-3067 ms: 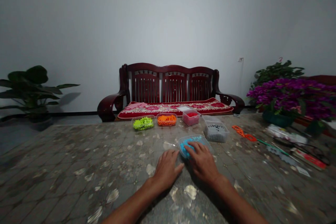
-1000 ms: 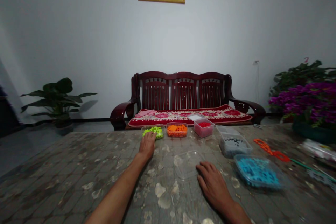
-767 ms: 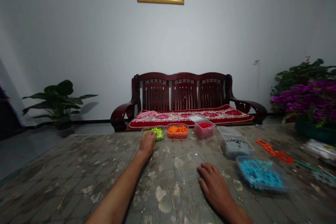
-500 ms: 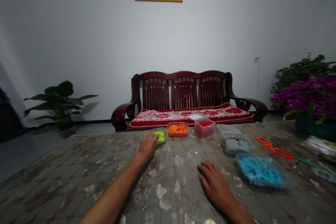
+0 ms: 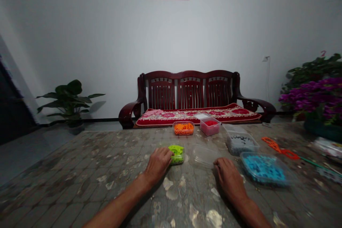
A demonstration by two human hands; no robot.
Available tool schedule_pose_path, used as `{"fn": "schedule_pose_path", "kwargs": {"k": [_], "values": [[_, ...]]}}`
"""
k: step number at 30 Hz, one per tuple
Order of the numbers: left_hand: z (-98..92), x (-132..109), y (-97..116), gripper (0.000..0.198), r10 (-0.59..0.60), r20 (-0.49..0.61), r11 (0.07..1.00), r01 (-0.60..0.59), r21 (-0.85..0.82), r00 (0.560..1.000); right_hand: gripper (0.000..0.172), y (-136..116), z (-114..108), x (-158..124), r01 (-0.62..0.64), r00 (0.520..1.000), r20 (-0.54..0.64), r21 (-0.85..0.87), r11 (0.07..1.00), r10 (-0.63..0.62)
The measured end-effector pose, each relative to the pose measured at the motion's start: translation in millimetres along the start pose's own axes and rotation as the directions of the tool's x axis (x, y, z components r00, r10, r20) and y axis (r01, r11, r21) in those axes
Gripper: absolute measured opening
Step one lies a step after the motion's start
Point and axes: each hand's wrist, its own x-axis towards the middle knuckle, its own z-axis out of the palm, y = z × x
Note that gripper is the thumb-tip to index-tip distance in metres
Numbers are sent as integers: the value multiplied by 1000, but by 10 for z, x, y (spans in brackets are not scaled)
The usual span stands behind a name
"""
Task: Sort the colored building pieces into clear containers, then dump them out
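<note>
My left hand (image 5: 159,164) is closed around the left side of a small clear plastic box (image 5: 181,162) of lime-green plastic pieces (image 5: 176,152), partly hiding it. The box stands on the table in front of me. To its right is an upturned or flat clear plastic lid (image 5: 204,155), hard to make out against the tablecloth. My right hand (image 5: 230,178) has its fingers curled at the lid's right edge, gripping it; the fingertips are partly hidden.
Behind stand boxes of orange pieces (image 5: 183,128), red pieces (image 5: 210,126) and grey pieces (image 5: 242,144). A box of blue pieces (image 5: 264,169) is right of my right hand. Farther right lie an orange linked shape (image 5: 280,149) and a purple-flowered plant (image 5: 315,96). A wooden bench (image 5: 189,89) stands beyond the table.
My left hand has drawn the green box nearer and to the right, away from the orange box. My right hand's fingers have curled, and the lid has shifted farther away and rightward.
</note>
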Motion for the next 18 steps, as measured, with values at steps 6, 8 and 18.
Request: {"fn": "schedule_pose_path", "kwargs": {"k": [6,8,18], "values": [[130,-233,354,15,136,-149,979,-156,-132,979,20,-345,-116,128,88,994,-67,81,993,-83],[121,-309,426,16,148,-227,961,-193,-195,963,22,-500,-91,134,151,988,-24,82,985,-150],[-231,-348,188,30,-232,-475,932,54,-359,849,17,-820,66,200,357,931,128,-119,926,-342]]}}
